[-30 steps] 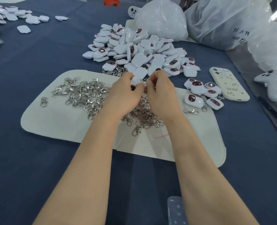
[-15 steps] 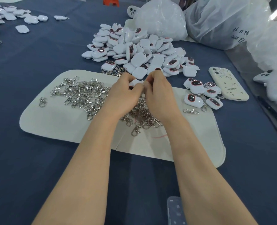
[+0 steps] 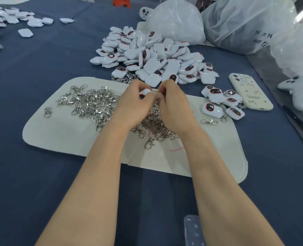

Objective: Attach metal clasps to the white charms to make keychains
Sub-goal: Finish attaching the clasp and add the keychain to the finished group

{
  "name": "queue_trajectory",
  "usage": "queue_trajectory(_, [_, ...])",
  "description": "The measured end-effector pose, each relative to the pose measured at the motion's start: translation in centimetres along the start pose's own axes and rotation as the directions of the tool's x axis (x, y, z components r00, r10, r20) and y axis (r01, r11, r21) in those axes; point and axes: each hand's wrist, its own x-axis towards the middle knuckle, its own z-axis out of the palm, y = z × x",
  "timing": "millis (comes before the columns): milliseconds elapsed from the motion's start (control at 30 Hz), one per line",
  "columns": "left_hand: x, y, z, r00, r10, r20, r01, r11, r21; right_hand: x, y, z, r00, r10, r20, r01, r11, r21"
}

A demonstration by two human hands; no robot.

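Note:
My left hand (image 3: 132, 105) holds a white charm (image 3: 145, 91) with a dark red-rimmed window, fingers curled round it. My right hand (image 3: 173, 102) pinches a small metal clasp (image 3: 154, 93) right against the charm's edge; the clasp is mostly hidden by my fingers. Both hands hover over a heap of silver clasps (image 3: 92, 103) spread on a pale felt mat (image 3: 62, 137). Beyond the mat lies a big pile of loose white charms (image 3: 152, 54). Several charms with clasps attached (image 3: 221, 103) lie at the mat's right end.
A cream phone (image 3: 250, 93) lies right of the finished charms. Large plastic bags (image 3: 239, 23) stand at the back right, with a white plush figure (image 3: 296, 87) at the right edge. More charms (image 3: 10, 18) lie at the far left on the blue cloth (image 3: 31, 174).
My hands have stayed together over the clasps, fingers working slightly at the charm's edge. The charm now shows a bit more between them.

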Motion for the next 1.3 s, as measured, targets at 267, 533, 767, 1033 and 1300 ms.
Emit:
queue_trajectory(267, [0.0,0.0,0.1,1.0,-0.001,0.03,0.002,0.999,-0.041,0.1,0.2,0.1,1.0,0.011,-0.023,-0.011,1.0,0.017])
queue_trajectory(533, [0.0,0.0,-0.1,0.999,-0.033,0.008,0.034,0.995,-0.092,0.0,0.1,0.2,1.0,-0.028,-0.011,0.028,1.0,0.0])
queue_trajectory(767, [0.1,0.0,-0.2,0.993,-0.119,0.025,0.121,0.949,-0.291,0.1,0.0,0.4,0.998,-0.035,-0.045,0.035,0.999,-0.002])
queue_trajectory(1033, [0.0,0.1,-0.7,0.99,-0.141,0.017,0.14,0.945,-0.296,0.1,-0.6,-0.3,0.994,-0.081,0.076,0.084,0.995,-0.047])
queue_trajectory(1300, [-0.2,0.6,-0.5,0.991,-0.129,-0.017,0.121,0.959,-0.255,-0.2,-0.9,-0.2,0.999,0.024,0.027,-0.028,0.981,0.194])
